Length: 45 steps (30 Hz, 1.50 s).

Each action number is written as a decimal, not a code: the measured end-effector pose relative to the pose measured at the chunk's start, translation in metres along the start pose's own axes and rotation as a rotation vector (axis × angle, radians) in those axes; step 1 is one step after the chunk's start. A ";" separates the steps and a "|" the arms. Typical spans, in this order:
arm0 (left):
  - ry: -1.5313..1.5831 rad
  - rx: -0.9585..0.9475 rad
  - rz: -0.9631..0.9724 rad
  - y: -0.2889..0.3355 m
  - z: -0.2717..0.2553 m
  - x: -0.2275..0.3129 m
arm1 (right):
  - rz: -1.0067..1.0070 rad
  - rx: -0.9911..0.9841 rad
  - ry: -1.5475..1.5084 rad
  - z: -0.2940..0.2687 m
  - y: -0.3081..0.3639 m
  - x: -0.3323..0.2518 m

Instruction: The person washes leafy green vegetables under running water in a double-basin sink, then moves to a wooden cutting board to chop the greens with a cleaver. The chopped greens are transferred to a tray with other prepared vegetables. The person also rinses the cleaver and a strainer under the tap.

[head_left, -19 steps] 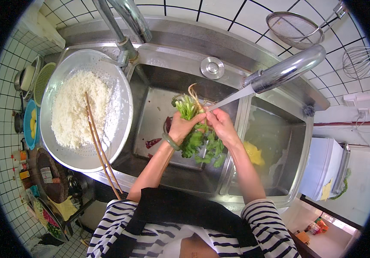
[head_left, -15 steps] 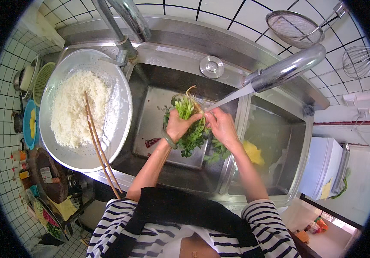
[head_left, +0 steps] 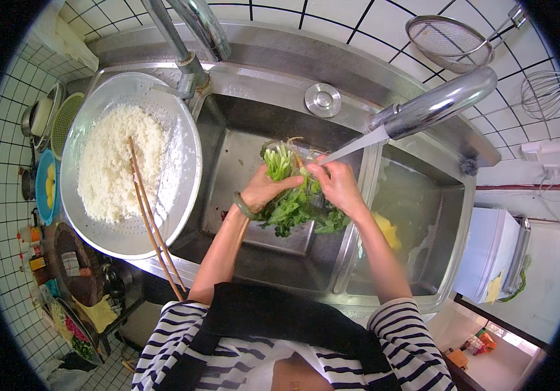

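Both of my hands grip one bunch of leafy green vegetables over the left basin of a steel double sink. My left hand, with a green bangle on its wrist, grasps the bunch from the left. From the right, my right hand pinches the stems. A stream of water from the chrome tap falls on the stem ends by my right fingers. The leaves hang below my hands.
A metal colander of white rice with a pair of chopsticks across it rests on the sink's left rim. A yellow object lies in the right basin. A mesh skimmer and a whisk hang on the tiled wall.
My hands have lifted the bunch of greens a little higher and closer to the water stream. The leaves now hang more gathered under my hands.
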<state>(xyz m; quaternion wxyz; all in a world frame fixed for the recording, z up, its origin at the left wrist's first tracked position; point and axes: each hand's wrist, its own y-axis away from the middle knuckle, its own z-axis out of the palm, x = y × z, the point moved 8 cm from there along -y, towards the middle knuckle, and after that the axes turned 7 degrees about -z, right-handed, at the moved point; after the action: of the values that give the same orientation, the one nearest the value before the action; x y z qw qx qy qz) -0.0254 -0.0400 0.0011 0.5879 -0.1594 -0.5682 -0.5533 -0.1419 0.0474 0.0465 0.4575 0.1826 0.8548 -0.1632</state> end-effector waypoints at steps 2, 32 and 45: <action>-0.102 0.001 -0.016 0.000 -0.002 -0.003 | -0.012 -0.075 0.005 0.001 -0.002 0.004; 0.097 -0.124 -0.154 -0.016 -0.004 -0.025 | 0.050 -0.276 -0.223 0.018 0.013 0.020; 0.535 0.049 -0.076 -0.015 0.037 -0.035 | 0.204 0.071 0.104 0.034 0.023 -0.004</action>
<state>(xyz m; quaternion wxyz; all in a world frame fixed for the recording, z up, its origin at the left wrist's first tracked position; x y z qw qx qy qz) -0.0473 0.0016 -0.0241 0.6997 0.0281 -0.4113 -0.5835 -0.1049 0.0514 0.0290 0.4198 0.2929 0.8482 -0.1361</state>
